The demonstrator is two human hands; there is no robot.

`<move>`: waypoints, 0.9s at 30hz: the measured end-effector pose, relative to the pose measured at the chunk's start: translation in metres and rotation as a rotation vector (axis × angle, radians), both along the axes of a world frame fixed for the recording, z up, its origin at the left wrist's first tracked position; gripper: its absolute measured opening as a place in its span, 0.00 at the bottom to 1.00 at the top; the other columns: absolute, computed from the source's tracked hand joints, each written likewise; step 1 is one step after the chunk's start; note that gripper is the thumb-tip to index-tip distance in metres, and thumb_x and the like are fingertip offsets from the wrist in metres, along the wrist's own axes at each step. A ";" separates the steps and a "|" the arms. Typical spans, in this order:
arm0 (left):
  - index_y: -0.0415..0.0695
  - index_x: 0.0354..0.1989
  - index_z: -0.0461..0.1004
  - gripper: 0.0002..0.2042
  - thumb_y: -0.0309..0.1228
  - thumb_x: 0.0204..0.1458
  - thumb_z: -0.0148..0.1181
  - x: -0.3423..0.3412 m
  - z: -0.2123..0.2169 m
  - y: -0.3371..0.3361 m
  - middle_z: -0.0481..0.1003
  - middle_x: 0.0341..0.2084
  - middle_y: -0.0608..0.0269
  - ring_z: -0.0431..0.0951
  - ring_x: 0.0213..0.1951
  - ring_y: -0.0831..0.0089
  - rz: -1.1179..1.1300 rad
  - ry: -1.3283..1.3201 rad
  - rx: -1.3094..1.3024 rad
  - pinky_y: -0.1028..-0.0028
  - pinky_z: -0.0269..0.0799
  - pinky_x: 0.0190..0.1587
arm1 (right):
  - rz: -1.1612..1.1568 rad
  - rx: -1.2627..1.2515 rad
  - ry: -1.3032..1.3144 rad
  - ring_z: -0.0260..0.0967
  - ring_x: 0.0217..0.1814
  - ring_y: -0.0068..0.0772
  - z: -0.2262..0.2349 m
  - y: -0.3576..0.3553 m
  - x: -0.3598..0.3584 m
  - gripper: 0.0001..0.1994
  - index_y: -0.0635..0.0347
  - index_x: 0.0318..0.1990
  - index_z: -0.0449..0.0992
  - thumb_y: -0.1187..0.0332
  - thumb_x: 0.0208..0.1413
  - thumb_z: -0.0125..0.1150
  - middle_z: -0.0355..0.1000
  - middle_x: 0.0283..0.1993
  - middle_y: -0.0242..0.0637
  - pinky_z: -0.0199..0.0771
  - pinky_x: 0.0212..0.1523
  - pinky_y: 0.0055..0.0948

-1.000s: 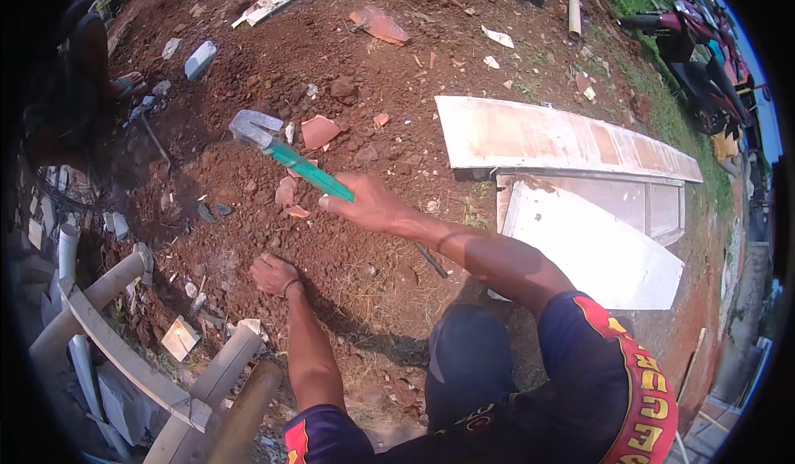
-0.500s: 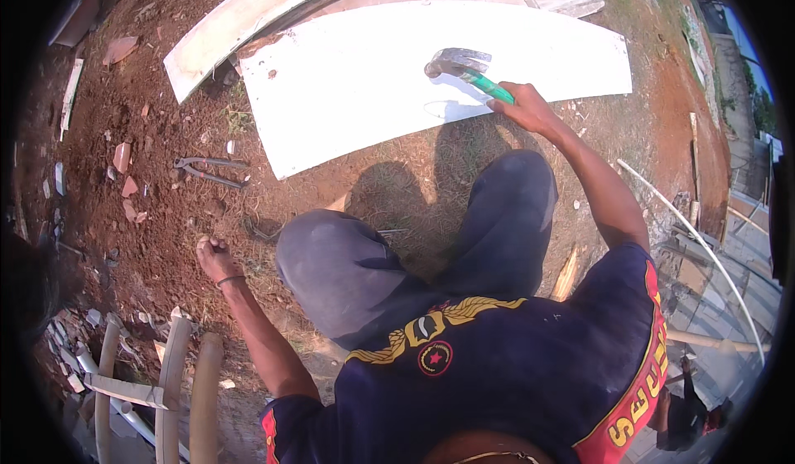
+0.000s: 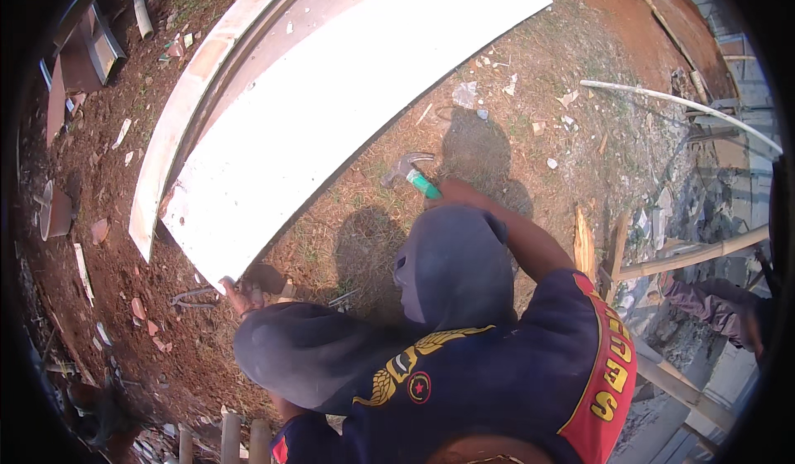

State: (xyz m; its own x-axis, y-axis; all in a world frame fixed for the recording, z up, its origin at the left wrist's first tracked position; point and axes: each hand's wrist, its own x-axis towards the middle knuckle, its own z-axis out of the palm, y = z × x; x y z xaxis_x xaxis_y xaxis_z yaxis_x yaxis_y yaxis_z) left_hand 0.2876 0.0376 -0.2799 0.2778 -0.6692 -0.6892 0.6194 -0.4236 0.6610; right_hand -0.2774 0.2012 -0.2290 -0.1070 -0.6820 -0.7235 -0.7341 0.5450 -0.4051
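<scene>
In the head view, outdoors, the right hand (image 3: 455, 192) grips a green-handled hammer (image 3: 426, 186) over ground (image 3: 530, 161) of dry grass and reddish soil, strewn with rubble. The left hand (image 3: 245, 296) touches the corner of a white panel (image 3: 331, 124) — whether closed on it, I cannot tell.

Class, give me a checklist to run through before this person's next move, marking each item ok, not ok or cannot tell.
1. Hammer held in right hand: ok.
2. Hammer apart from white board: ok, ground shows between them.
3. Left hand touching board's corner: ok.
4. Left grip firm: cannot tell, fingers partly hidden.
5. Pincers well away from left hand: not ok, they lie beside it.
</scene>
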 end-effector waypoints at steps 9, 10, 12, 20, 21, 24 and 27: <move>0.54 0.38 0.70 0.19 0.50 0.47 0.68 0.020 0.029 0.048 0.64 0.20 0.72 0.57 0.17 0.79 0.107 -0.085 0.085 0.77 0.54 0.23 | -1.566 -0.716 -1.131 0.70 0.57 0.41 -0.030 -0.169 -0.034 0.39 0.72 0.63 0.59 0.46 0.57 0.62 0.69 0.57 0.50 0.71 0.57 0.39; 0.54 0.38 0.70 0.19 0.50 0.47 0.68 0.020 0.029 0.055 0.64 0.21 0.72 0.57 0.17 0.78 0.049 -0.062 0.018 0.77 0.54 0.23 | -1.536 -0.762 -0.968 0.71 0.54 0.39 -0.024 -0.169 -0.032 0.32 0.72 0.59 0.63 0.53 0.57 0.63 0.70 0.54 0.49 0.74 0.52 0.37; 0.53 0.39 0.70 0.19 0.50 0.47 0.67 0.015 0.026 0.066 0.65 0.21 0.72 0.58 0.17 0.78 0.097 -0.087 0.002 0.77 0.54 0.23 | -1.568 -0.946 -1.084 0.74 0.48 0.36 -0.006 -0.167 -0.028 0.21 0.71 0.51 0.71 0.64 0.56 0.65 0.72 0.48 0.46 0.78 0.43 0.33; 0.52 0.41 0.70 0.20 0.52 0.47 0.65 -0.026 0.041 0.068 0.67 0.22 0.72 0.60 0.16 0.78 0.155 -0.072 -0.098 0.77 0.56 0.24 | -1.474 -1.064 -0.897 0.72 0.50 0.38 0.053 -0.193 -0.018 0.23 0.74 0.52 0.66 0.72 0.52 0.65 0.70 0.49 0.49 0.78 0.46 0.33; 0.52 0.41 0.70 0.21 0.52 0.47 0.65 -0.029 0.046 0.068 0.67 0.22 0.72 0.60 0.16 0.78 0.155 -0.065 -0.112 0.77 0.56 0.24 | -1.452 -1.055 -0.889 0.71 0.51 0.38 0.056 -0.201 -0.018 0.24 0.74 0.54 0.65 0.73 0.51 0.65 0.70 0.50 0.49 0.78 0.47 0.34; 0.52 0.42 0.70 0.21 0.52 0.48 0.64 -0.039 0.058 0.061 0.68 0.23 0.72 0.61 0.15 0.78 0.163 -0.051 -0.162 0.77 0.56 0.24 | -1.416 -1.129 -0.969 0.72 0.50 0.38 0.062 -0.247 -0.017 0.26 0.74 0.55 0.62 0.74 0.50 0.66 0.69 0.51 0.50 0.77 0.48 0.34; 0.51 0.43 0.71 0.22 0.53 0.48 0.64 -0.044 0.064 0.034 0.69 0.23 0.72 0.62 0.15 0.78 0.218 -0.007 -0.240 0.77 0.57 0.24 | -1.375 -1.174 -0.996 0.69 0.55 0.40 0.057 -0.314 -0.021 0.28 0.74 0.56 0.63 0.70 0.50 0.68 0.68 0.53 0.49 0.74 0.53 0.38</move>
State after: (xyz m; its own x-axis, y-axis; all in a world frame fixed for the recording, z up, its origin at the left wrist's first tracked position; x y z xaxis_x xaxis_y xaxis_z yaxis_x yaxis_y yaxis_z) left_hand 0.2438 0.0711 -0.2162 0.4370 -0.7365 -0.5163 0.6735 -0.1125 0.7306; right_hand -0.2988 -0.1131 -0.1717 -0.7726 -0.5967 -0.2171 0.4840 -0.3321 -0.8096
